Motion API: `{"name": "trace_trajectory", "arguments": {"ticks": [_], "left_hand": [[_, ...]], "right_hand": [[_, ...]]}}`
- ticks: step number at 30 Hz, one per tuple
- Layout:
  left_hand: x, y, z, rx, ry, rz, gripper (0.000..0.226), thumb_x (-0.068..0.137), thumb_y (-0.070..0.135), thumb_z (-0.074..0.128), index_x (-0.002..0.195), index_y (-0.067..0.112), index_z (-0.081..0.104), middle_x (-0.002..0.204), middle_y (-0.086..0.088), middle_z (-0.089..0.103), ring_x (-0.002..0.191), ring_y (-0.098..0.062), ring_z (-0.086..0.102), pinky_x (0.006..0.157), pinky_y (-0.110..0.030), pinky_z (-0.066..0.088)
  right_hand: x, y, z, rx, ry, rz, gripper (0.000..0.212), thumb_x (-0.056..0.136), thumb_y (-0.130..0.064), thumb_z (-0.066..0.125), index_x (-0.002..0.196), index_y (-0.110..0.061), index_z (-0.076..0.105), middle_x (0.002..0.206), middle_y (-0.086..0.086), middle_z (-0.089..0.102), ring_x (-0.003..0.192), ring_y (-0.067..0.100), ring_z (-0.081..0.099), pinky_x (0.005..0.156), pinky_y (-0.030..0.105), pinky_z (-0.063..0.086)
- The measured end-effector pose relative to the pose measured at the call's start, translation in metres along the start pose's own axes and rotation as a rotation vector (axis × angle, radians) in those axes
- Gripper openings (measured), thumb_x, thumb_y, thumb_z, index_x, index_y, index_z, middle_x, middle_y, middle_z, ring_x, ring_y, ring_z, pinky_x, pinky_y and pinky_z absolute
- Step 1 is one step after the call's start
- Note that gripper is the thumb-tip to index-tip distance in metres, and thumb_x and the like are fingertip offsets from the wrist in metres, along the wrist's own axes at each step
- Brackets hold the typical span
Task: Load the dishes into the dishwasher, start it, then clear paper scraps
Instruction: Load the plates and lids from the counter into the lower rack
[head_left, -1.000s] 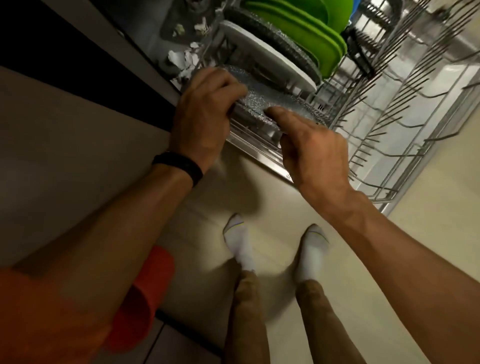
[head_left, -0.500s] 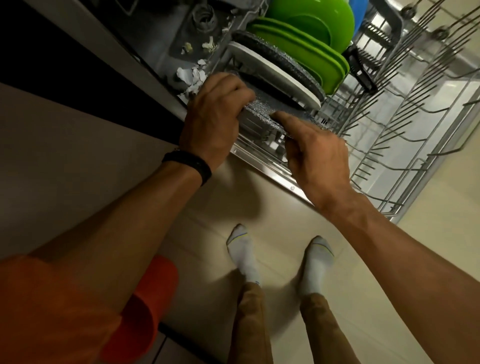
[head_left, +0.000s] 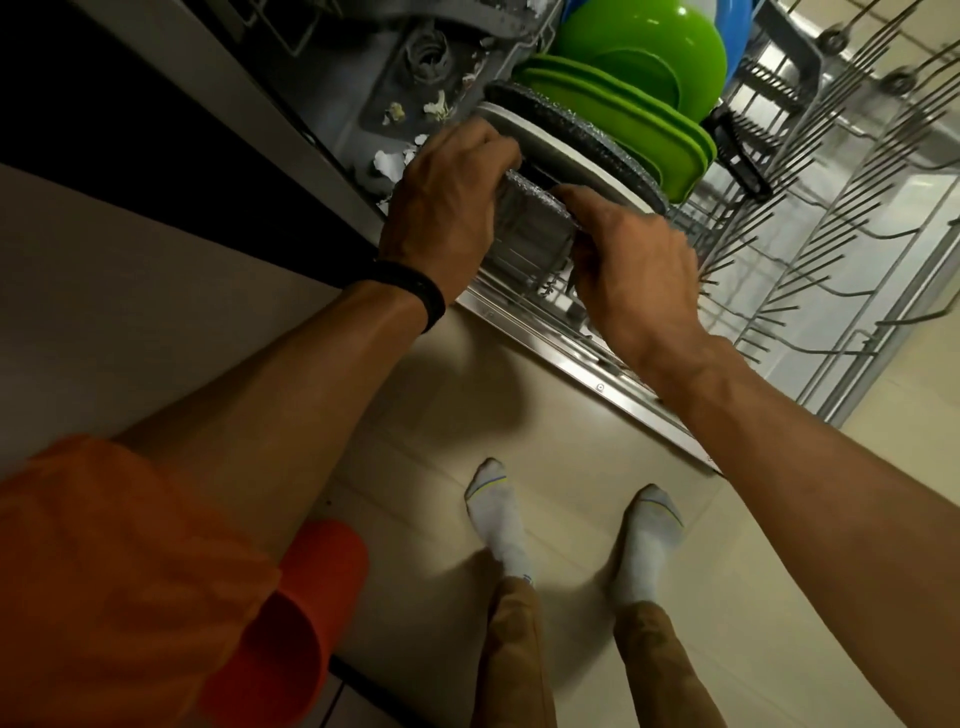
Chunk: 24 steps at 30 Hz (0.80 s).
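Note:
A grey speckled plate stands nearly upright on its edge in the pulled-out lower rack of the dishwasher. My left hand grips its left rim, and my right hand holds its right rim with the fingers curled over the edge. Behind it stand a white plate, a dark speckled plate, green plates and a green bowl. White paper scraps lie on the dishwasher tub floor left of my left hand.
The open dishwasher door edge runs diagonally below my hands. The rack's right half has bare wire tines. My socked feet stand on the beige tile floor. A dark cabinet front sits at the left.
The grey speckled plate has tipped from lying flatter to nearly upright in the rack slot. Both hands moved with it, deeper toward the other plates.

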<state>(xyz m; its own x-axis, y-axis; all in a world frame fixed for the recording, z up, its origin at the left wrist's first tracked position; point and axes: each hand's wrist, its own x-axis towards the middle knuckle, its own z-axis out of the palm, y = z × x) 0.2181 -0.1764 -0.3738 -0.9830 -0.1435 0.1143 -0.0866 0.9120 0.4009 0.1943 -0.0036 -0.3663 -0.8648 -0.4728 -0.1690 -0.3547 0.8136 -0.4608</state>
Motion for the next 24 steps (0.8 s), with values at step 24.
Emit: {"name": "trace_trajectory", "arguments": {"ticks": [24], "left_hand": [[0.002, -0.002, 0.002, 0.053, -0.038, -0.043, 0.027, 0.097, 0.008, 0.057, 0.123, 0.012, 0.059, 0.128, -0.006, 0.061, 0.109, -0.027, 0.064, 0.091, -0.041, 0.056]], "right_hand": [[-0.03, 0.022, 0.021, -0.19, 0.06, -0.094, 0.08, 0.087, -0.022, 0.073, 0.156, -0.011, 0.035, 0.155, 0.015, 0.035, 0.135, 0.033, 0.032, 0.107, 0.044, 0.046]]}}
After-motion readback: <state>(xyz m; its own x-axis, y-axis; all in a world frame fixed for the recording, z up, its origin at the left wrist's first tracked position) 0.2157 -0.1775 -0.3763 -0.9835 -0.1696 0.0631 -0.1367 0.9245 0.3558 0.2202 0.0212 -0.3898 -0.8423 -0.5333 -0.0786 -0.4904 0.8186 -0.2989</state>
